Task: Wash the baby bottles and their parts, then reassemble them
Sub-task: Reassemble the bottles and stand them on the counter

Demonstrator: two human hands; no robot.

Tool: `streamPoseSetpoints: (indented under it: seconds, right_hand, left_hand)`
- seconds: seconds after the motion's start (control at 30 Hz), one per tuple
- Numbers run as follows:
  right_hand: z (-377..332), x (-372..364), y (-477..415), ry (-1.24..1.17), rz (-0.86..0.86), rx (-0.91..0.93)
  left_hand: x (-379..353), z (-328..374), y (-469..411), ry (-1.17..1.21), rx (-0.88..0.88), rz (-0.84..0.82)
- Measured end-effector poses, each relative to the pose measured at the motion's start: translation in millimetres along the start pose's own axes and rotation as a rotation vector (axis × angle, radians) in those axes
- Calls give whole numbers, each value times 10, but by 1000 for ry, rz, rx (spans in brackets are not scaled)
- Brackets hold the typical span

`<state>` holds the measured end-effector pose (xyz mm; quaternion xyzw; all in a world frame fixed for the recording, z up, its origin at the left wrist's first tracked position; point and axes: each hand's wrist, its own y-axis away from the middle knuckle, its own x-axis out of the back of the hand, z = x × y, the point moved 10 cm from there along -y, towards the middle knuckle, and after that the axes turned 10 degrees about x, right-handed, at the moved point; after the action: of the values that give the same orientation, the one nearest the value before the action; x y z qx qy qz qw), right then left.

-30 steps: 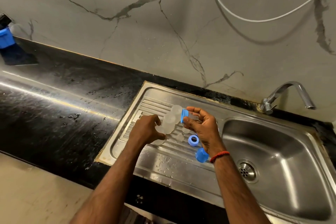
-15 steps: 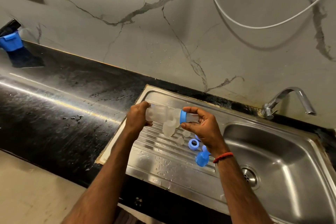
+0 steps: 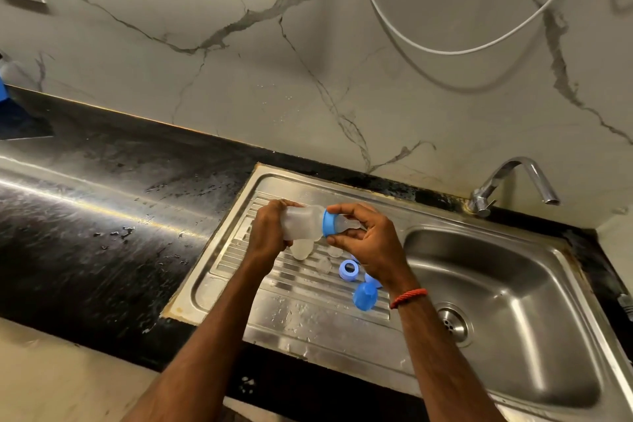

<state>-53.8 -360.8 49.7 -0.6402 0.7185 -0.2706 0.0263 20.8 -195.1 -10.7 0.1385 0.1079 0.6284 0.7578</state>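
A person holds a translucent plastic baby bottle (image 3: 303, 223) on its side above the ribbed stainless-steel drainboard (image 3: 308, 315) of a kitchen sink. The left hand (image 3: 270, 233) curls its fingers round the bottle's base, while the right hand (image 3: 368, 243) pinches the blue screw ring (image 3: 329, 223) at the neck between thumb and fingertips, the clear teat (image 3: 346, 224) pointing into the palm. Below lie a loose blue ring (image 3: 348, 270) and a blue dome cap (image 3: 364, 298).
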Motion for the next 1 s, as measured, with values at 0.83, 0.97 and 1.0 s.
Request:
streamPoseSetpoints:
  seconds: [0.83,0.97,1.0]
  right_hand:
    - [74,158,85,156,60,-221]
    - [-42,140,2,194,-67,-47]
    - [-76,98,-12,183,-113,7]
  left_hand:
    - [-145,124,171,-70,-159,56]
    - [-129,97,155,-46,-123,45]
    - [-119,94,149,-49,-116,47]
